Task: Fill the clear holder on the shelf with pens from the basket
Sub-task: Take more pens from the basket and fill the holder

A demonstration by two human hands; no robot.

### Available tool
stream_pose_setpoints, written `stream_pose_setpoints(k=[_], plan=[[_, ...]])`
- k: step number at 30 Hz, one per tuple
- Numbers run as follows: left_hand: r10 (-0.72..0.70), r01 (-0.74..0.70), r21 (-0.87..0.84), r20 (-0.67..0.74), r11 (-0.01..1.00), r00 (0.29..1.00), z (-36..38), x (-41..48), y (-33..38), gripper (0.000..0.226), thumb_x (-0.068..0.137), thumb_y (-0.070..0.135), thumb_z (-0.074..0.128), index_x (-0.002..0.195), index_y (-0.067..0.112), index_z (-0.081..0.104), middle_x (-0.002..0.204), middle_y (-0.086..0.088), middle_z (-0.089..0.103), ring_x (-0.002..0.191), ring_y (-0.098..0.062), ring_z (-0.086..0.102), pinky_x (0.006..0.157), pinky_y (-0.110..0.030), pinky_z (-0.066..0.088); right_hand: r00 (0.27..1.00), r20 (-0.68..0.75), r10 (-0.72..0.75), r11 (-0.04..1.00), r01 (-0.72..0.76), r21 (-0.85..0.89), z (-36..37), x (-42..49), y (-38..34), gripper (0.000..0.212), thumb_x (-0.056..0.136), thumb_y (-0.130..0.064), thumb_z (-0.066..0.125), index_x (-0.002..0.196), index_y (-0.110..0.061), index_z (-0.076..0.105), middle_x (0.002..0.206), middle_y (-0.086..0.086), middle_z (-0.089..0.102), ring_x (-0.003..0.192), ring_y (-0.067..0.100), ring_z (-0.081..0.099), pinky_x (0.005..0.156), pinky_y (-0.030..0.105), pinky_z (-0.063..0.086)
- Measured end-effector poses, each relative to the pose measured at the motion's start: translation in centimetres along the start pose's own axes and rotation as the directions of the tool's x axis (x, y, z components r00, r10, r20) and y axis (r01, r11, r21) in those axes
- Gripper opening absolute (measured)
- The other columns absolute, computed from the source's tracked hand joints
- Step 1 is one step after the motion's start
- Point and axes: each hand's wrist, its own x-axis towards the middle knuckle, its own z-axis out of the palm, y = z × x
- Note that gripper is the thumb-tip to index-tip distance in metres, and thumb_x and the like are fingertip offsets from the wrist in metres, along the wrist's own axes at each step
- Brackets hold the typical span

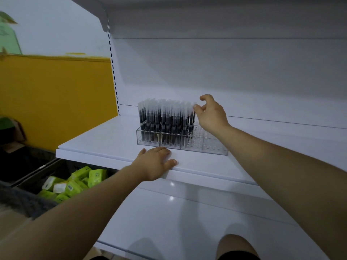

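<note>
Fingers (203,98) of the right hand (211,116) are loosely curled at the right end of the pens (165,119). The thumb tip touches the cap of the end pen and the forefinger is lifted clear above it. The other fingers are hidden behind the hand, so I cannot tell whether a pen is pinched or only steadied. The left hand (154,163) lies flat on the front edge of the shelf (97,143), fingers straight and holding nothing, its tips just short of the holder's front wall.

The holder (214,147) sits on the shelf near the front edge, closer to the left end than the right. Pens stand upright and packed through its left and middle parts, caps up. The right part shows rows of holes with nothing in them.

By my reading, the step in hand is seating a pen at the boundary of the filled block, with the task well past halfway. The next move calls for fetching more pens. The basket is not in view, so that means turning away from the shelf, then dropping each pen straight into a free hole on the right without knocking its neighbours. A dark bin (56,171) of green packets (80,182) sits below the shelf's left end.
</note>
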Motion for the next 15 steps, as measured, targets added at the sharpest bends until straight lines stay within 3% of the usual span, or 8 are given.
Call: stream_pose_setpoints(k=[3,9,15], plan=[[-0.061,0.06,-0.051,-0.019,0.997,0.998,-1.6,-0.9,-0.4,0.062,0.095,0.059,0.036,0.146,0.024,0.034,0.156,0.003,0.028,0.141,-0.02,0.029,0.116,-0.048,0.017,0.999,0.009,-0.036,0.999,0.036,-0.002,-0.6,-0.8,-1.8,0.042,0.098,-0.039,0.046,0.135,-0.019,0.042,0.129,0.008,0.052,0.113,0.023,0.053,0.09,0.033,0.043],[-0.222,0.179,-0.271,-0.138,0.946,0.965,-4.8,-5.6,-2.2,0.062,0.094,0.053,0.047,0.145,0.02,0.038,0.154,-0.002,0.034,0.138,-0.023,0.035,0.111,-0.036,0.03,0.982,0.121,-0.148,0.989,0.149,-0.002,0.7,-3.0,-6.7,0.043,0.098,-0.041,0.045,0.135,-0.019,0.045,0.135,0.007,0.05,0.119,0.023,0.05,0.093,0.033,0.041],[-0.395,0.324,-0.334,-0.171,0.885,0.903,-6.0,-11.0,-4.7,0.063,0.093,0.052,0.05,0.145,0.018,0.038,0.153,-0.003,0.035,0.136,-0.023,0.039,0.108,-0.036,0.033,0.914,0.327,-0.24,0.969,0.243,0.032,5.5,-6.1,-11.0,0.048,0.098,-0.044,0.046,0.138,-0.018,0.044,0.137,0.007,0.051,0.118,0.026,0.052,0.093,0.033,0.042]])
